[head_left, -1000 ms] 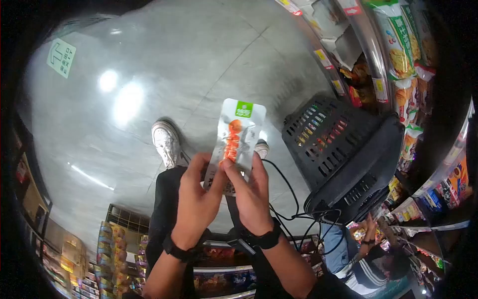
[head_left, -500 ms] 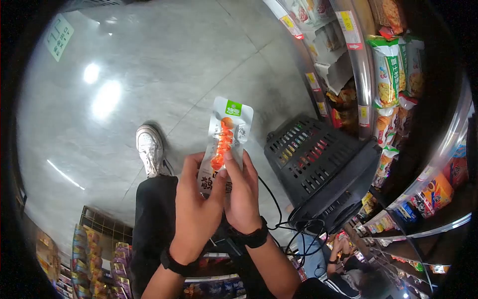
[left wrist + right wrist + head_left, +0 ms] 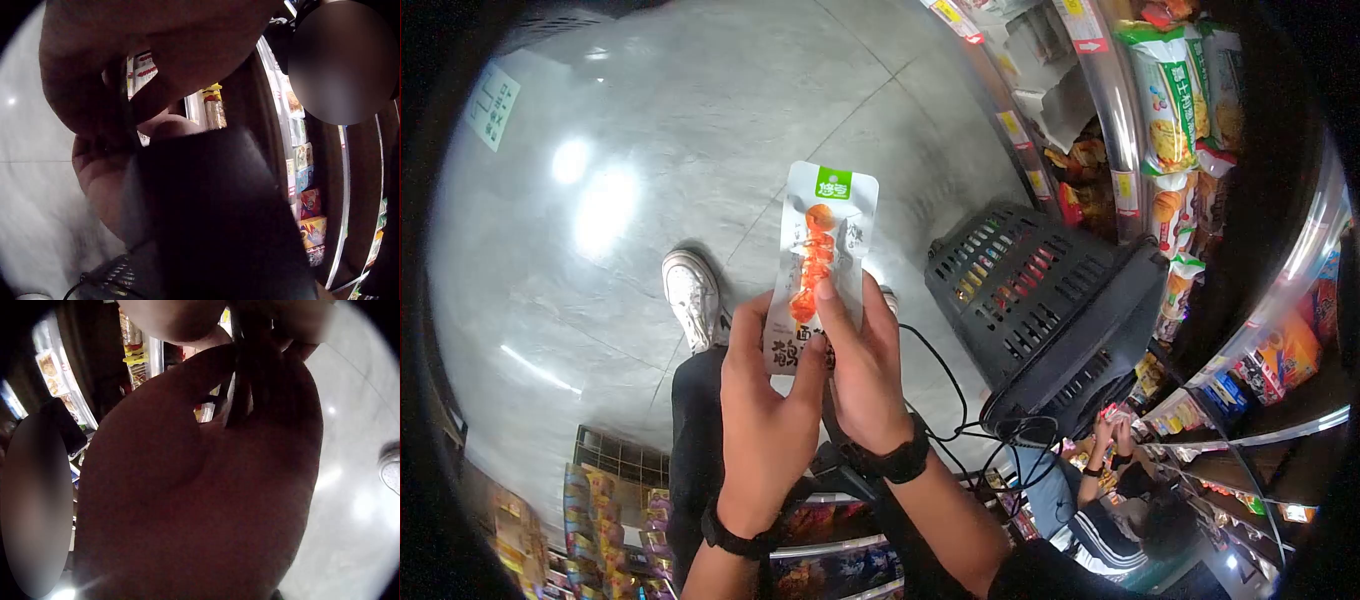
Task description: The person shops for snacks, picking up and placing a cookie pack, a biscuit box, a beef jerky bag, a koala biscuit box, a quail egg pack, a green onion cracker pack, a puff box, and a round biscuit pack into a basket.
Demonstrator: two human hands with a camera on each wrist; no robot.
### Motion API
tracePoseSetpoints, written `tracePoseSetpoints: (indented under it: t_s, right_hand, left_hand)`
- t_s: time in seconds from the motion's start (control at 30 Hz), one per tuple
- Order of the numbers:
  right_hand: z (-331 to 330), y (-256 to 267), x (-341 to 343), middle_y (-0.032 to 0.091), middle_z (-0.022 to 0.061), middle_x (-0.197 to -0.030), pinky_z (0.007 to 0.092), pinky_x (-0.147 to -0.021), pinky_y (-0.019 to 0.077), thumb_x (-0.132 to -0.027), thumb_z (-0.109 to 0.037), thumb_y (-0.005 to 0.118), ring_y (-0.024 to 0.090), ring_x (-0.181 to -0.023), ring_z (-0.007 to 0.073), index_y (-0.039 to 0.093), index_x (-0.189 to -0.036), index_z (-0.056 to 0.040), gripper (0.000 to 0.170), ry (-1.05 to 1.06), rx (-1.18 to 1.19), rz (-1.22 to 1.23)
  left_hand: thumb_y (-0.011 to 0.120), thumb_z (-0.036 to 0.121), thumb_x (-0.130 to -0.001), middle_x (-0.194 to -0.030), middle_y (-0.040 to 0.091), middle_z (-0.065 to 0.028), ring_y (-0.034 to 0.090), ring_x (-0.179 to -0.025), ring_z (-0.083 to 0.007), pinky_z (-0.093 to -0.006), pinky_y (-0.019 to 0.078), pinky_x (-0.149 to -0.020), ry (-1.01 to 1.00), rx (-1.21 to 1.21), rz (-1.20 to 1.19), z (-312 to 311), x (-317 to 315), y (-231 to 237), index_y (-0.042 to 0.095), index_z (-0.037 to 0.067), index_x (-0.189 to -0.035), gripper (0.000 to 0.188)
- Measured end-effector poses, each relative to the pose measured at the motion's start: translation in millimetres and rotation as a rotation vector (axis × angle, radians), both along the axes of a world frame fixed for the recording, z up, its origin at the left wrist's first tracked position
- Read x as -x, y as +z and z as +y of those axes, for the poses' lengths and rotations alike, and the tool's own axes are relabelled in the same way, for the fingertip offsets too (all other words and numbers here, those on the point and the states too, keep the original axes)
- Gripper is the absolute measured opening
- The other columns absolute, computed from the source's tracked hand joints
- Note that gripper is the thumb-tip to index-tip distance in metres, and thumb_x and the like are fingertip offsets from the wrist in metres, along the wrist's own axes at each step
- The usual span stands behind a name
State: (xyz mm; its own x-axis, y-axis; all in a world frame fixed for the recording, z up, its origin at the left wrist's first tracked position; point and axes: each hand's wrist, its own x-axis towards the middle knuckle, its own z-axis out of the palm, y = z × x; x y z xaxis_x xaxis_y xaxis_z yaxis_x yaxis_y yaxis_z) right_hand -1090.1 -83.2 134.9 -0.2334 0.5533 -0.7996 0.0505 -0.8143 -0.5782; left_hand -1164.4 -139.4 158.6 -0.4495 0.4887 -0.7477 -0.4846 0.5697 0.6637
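Observation:
Between my two hands, in the head view, is an upright white snack packet with a green label at its top and a picture of orange-red round pieces on a skewer. My left hand pinches its lower left side, thumb across the front. On the lower right side my right hand grips it too, its thumb lying over the picture. Dark printed characters near the bottom are partly covered by the thumbs. The right wrist view shows mostly the dark palm side of my right hand, with the packet edge-on at the fingers.
A black slotted basket stands to the right, with colourful goods showing through its slots. Black cables trail beside it. Shelves of packaged snacks line the right side. Another person is at lower right. Hanging packets are at lower left.
Both hands and the packet have shifted left and slightly up in the head view. The packet's picture now shows more fully, with less glare. The basket and shelves also sit farther left in view.

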Motion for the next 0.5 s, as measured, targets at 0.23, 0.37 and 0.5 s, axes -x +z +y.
tracePoseSetpoints:
  t_s: [0.23,0.37,0.5]
  right_hand:
    - [-1,-3,-6,0.064,0.0036,-0.108,0.025,-0.082,0.0487,-0.104,-0.028,0.058,0.06,-0.098,0.0087,0.054,-0.125,-0.0024,0.033,-0.035,0.03,0.025]
    - [-5,-10,-11,0.065,0.006,-0.106,0.0265,-0.081,0.0497,-0.103,-0.03,0.059,0.061,-0.095,0.01,0.055,-0.122,-0.0006,0.035,-0.009,-0.026,-0.009]
    - [-1,-4,-14,0.065,0.007,-0.106,0.0271,-0.08,0.0497,-0.103,-0.033,0.06,0.061,-0.094,0.0112,0.056,-0.121,0.0003,0.038,-0.031,0.06,-0.064]
  left_hand:
    - [0.064,-0.004,-0.091,-0.114,0.065,-0.0153,0.064,-0.103,-0.0167,-0.0304,0.0509,-0.088,0.003,-0.014,-0.021,-3,-4,7,0.048,-0.006,-0.131,0.043]
    - [0.064,-0.005,-0.091,-0.121,0.061,-0.0149,0.06,-0.11,-0.0167,-0.0303,0.0488,-0.094,0.052,-0.046,-0.132,-4,-6,2,0.046,-0.007,-0.133,0.045]
    - [0.064,-0.004,-0.092,-0.119,0.062,-0.0146,0.061,-0.109,-0.0167,-0.0301,0.049,-0.094,0.023,-0.026,-0.139,-2,-9,2,0.046,-0.007,-0.133,0.046]
